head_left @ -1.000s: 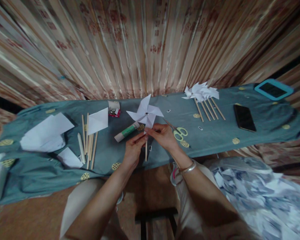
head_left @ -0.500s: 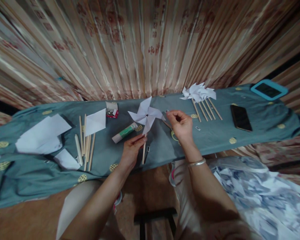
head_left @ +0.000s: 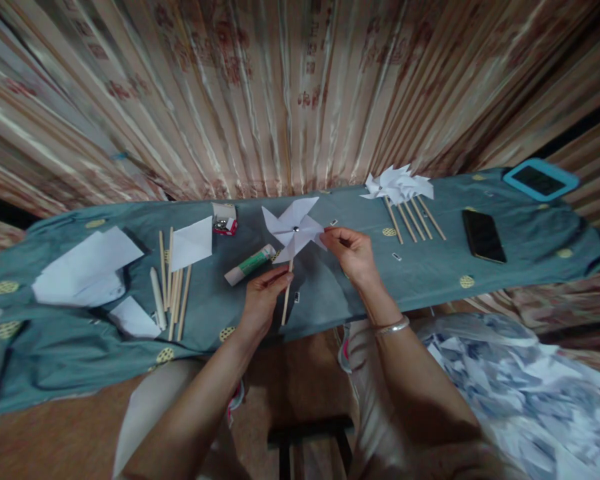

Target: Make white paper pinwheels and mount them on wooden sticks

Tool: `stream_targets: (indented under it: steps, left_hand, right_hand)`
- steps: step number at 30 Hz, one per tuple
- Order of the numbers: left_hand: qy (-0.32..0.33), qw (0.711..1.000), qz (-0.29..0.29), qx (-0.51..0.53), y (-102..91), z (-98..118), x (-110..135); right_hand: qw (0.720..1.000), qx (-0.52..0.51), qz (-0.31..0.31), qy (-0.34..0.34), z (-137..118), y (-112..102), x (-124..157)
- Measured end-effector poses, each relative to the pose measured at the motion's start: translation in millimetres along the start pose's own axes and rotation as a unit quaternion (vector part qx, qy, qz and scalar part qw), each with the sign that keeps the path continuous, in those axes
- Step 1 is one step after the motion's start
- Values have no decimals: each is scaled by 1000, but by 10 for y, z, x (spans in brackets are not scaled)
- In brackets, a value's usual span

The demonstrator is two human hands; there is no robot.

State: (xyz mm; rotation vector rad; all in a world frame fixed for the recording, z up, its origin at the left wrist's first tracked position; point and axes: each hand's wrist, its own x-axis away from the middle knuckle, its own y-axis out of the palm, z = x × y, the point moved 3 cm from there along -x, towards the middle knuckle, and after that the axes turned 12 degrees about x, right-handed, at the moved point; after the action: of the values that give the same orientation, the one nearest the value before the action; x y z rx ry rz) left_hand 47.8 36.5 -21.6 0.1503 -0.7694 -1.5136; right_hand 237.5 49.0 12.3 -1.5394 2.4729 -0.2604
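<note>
A white paper pinwheel [head_left: 295, 225] with a silver pin at its centre stands on a thin wooden stick [head_left: 287, 303]. Pinched around that stick, just under the blades, is my left hand [head_left: 266, 291]. My right hand [head_left: 351, 252], a bangle on its wrist, has its fingertips at the tip of the right blade; the fingers are closed there. Behind the left hand lies a glue stick [head_left: 250, 265] with a green label. A small red-and-white box of pins [head_left: 225, 221] sits open beyond it.
Finished pinwheels [head_left: 399, 183] lie at the back right, near a black phone [head_left: 483, 235] and a blue-framed tablet [head_left: 541, 179]. Loose sticks [head_left: 174, 303], a paper square [head_left: 192, 244] and a paper stack [head_left: 80, 273] lie left. A bag of paper scraps [head_left: 520, 393] stands lower right.
My right hand has moved slightly left and now touches a blade of the pinwheel. The blades have turned. My left hand keeps its hold on the stick.
</note>
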Motion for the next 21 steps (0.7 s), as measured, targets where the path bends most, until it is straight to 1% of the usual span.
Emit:
stream_targets:
  steps: [7, 14, 18, 21]
  left_hand:
    - [23, 1000, 7, -13, -46, -17, -57]
    - [31, 999, -3, -16, -39, -17, -54]
    - [28, 1000, -9, -12, -25, -8, -45]
    - [27, 1000, -12, -3, -14, -2, -44]
  right_hand:
    - [998, -42, -27, 34, -20, 110, 79]
    - [989, -101, -85, 72, -127, 188, 167]
    - [987, -100, -109, 69, -187, 229, 213]
    - [987, -91, -121, 58, -182, 272, 234]
